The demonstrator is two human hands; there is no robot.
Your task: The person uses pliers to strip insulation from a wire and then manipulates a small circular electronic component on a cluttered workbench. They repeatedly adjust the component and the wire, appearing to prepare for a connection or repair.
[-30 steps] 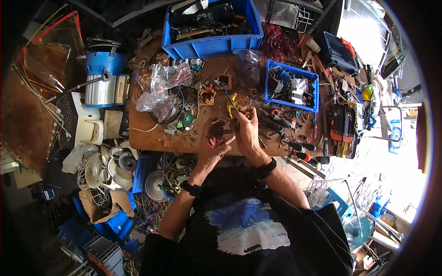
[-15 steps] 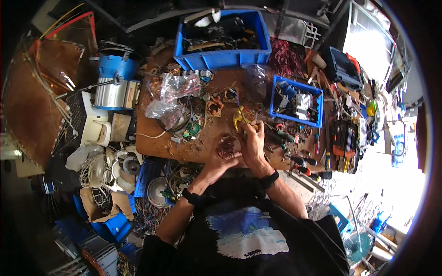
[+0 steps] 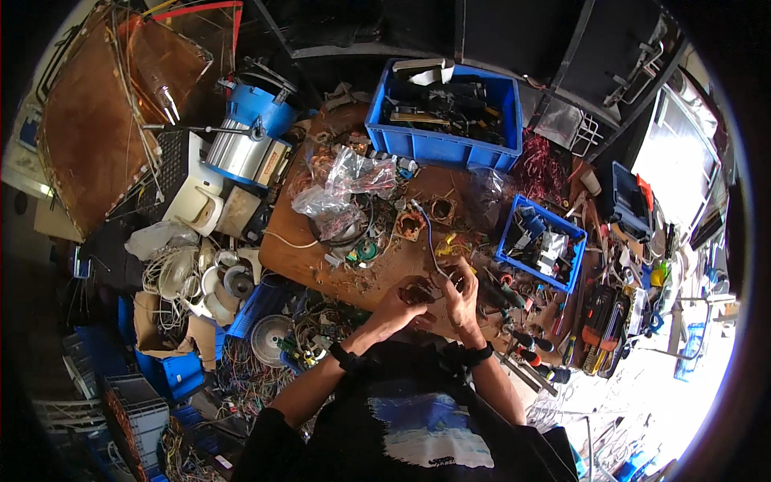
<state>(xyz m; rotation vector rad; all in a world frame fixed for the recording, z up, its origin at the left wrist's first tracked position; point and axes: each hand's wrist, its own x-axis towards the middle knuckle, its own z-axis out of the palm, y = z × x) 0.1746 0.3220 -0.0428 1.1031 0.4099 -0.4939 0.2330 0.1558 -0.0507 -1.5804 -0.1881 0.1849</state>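
Observation:
Near the front edge of the wooden table, my left hand (image 3: 395,313) is closed around a round bundle of dark copper windings (image 3: 416,291). Close beside it, my right hand (image 3: 461,304) has its fingers curled round the lower end of a thin, pale purplish rod or wire (image 3: 429,237). That piece slants up and away to the left; its exact kind is unclear. Two square-framed copper coil cores lie farther off, a nearer one (image 3: 409,226) and a farther one (image 3: 442,210). A small yellow thing (image 3: 448,243) rests just beyond my right hand.
Clear plastic bags (image 3: 341,186) and scraps cover the table's left part. A large blue crate (image 3: 450,149) stands at the back, a smaller blue crate (image 3: 536,277) to the right. Screwdrivers and pliers (image 3: 530,347) lie at right, cable heaps (image 3: 241,377) at lower left.
The whole view has shifted, so the table appears lower and farther right. My right hand has drawn nearer to me and left with the thin piece. My left hand still holds the windings.

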